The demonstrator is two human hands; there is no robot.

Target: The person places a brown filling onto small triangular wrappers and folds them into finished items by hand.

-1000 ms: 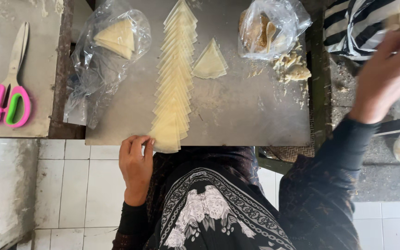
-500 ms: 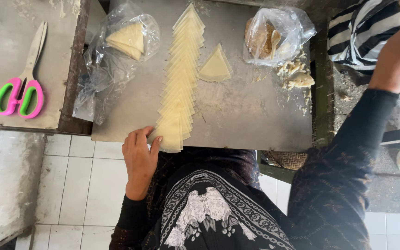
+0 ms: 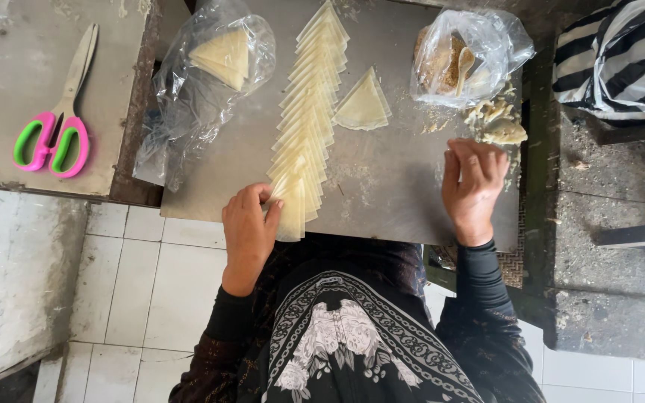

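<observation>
The left hand (image 3: pixel 249 227) pinches the nearest sheet of the pastry row (image 3: pixel 304 127) at the desk's (image 3: pixel 382 186) near edge. The right hand (image 3: pixel 473 181), right of the row, rests loosely curled and empty.

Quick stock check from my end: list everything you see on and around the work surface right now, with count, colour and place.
metal tray: one, grey, centre, bearing the pastry things
pastry strips: one overlapping row, pale yellow, down the tray's middle
folded triangle: one, pale yellow, right of the row
clear bag of sheets: one, tray's upper left
clear bag of filling: one, brownish contents with a spoon inside, tray's upper right
filling crumbs: one small heap, cream, below that bag
scissors: one pair, pink and green handles, left table
striped cloth: one, black and white, upper right
left hand: touching the row's near end
right hand: on the tray near the crumbs
</observation>
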